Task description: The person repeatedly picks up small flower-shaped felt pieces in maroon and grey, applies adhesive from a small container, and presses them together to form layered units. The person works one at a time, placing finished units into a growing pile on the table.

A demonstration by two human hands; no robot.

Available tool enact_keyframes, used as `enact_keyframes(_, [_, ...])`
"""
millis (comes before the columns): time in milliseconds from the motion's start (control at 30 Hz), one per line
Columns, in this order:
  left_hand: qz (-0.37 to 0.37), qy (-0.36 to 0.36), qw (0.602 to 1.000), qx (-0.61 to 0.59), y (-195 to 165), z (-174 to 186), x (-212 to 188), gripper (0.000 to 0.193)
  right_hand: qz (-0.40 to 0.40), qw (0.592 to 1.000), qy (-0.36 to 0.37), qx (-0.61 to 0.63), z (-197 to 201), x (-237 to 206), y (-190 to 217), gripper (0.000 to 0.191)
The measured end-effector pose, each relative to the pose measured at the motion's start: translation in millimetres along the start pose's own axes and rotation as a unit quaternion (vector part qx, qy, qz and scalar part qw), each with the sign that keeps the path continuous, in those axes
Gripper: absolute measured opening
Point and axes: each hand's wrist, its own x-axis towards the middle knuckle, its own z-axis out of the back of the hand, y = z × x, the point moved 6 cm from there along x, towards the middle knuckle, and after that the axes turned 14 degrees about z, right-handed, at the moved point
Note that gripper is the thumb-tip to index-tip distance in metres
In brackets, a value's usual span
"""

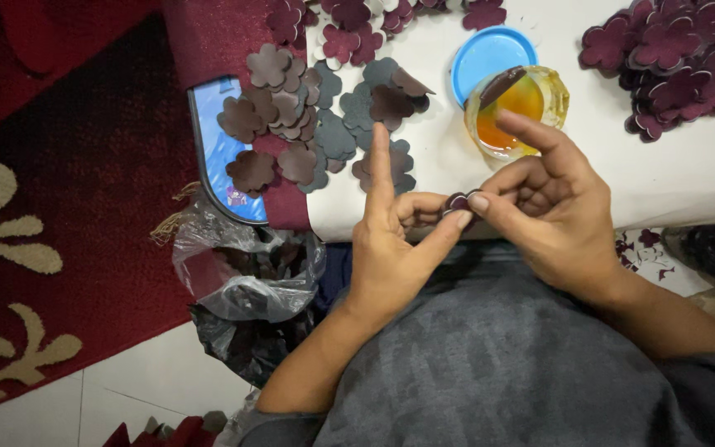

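Seen from above, a person's two hands meet at the near edge of a white surface [688, 182], pinching a small dark maroon flower-shaped cutout [458, 201] between them. The left hand [391, 248] grips the piece with thumb and curled middle fingers while its index finger points straight up toward the far side of the surface. The right hand [552, 207] closes on the same piece with thumb and bent fingers, its index finger raised and angled toward a small clear jar [516, 112] of amber liquid. Both forearms rise from a grey garment [498, 364] covering the lap.

The cutout is scalloped like a blossom, deep purple-red, with a paler edge showing; most of it is hidden by the fingertips, so its full outline cannot be made out. It hovers just over the surface's front edge, near the jar.

A dark cutout rests across the jar's rim, and a round blue lid [483, 51] lies just behind the jar. A spread of brown and grey flower shapes [308, 124] lies to the left, a heap of maroon ones [672, 58] to the right. A crumpled plastic bag [246, 273] sits on the floor beside a red patterned rug [59, 190].
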Motion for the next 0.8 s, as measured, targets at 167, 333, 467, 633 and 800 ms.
enact_keyframes(167, [-0.021, 0.057, 0.998, -0.023, -7, -6, -2, 0.125, 0.004, 0.998, -0.03, 0.059, 9, 2, 1, 0.07])
enact_keyframes(333, [0.028, 0.091, 0.993, -0.07, -3, -7, 0, 0.131, 0.005, 0.997, -0.033, 0.069, 12, 3, 1, 0.071])
enact_keyframes(467, [0.048, 0.096, 0.989, -0.105, 0, -9, 3, 0.127, -0.008, 0.997, -0.038, 0.069, 11, 2, 0, 0.071])
enact_keyframes(633, [0.042, 0.06, 0.99, -0.122, -3, -7, 6, 0.112, -0.002, 0.998, -0.029, 0.047, 11, 3, 1, 0.073])
enact_keyframes(800, [0.045, 0.026, 0.993, -0.104, -6, -6, 8, 0.11, 0.02, 0.998, -0.037, 0.053, 12, 2, -1, 0.073])
